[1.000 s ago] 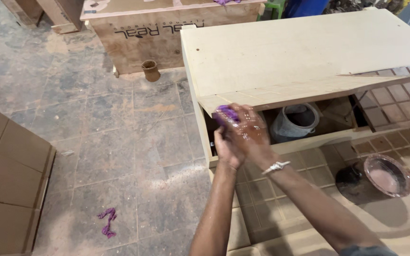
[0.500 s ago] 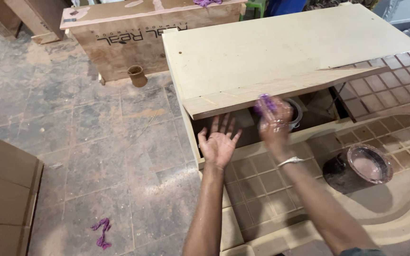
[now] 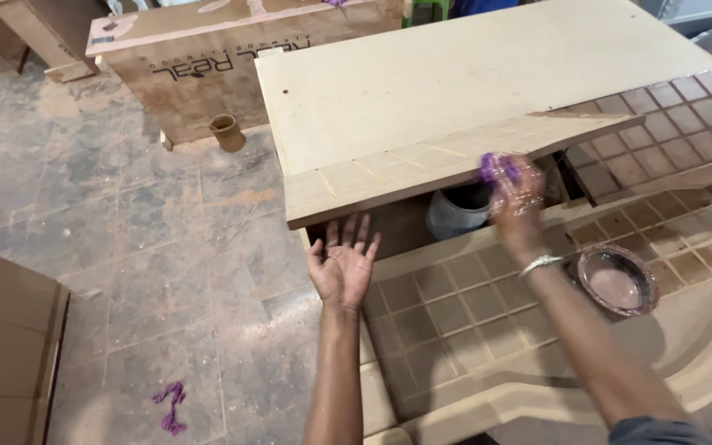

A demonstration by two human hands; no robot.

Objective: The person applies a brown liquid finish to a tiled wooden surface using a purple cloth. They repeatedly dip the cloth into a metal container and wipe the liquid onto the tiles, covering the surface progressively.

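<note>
Pressing a purple rag (image 3: 496, 167) against the front edge of the pale board (image 3: 455, 165), the right hand (image 3: 517, 198) is gripping it in its fingers, above a grey tin (image 3: 459, 210); the left hand (image 3: 344, 264) is hovering open, fingers spread, holding nothing, well left of the rag

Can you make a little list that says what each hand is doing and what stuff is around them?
left hand: open, palm up, under the edge of the wooden board, holding nothing
right hand: holds a purple cloth against the board's edge
under the board: a grey bucket
near right arm: round tin on a grooved panel
floor: purple rag scrap, small clay cup
</note>
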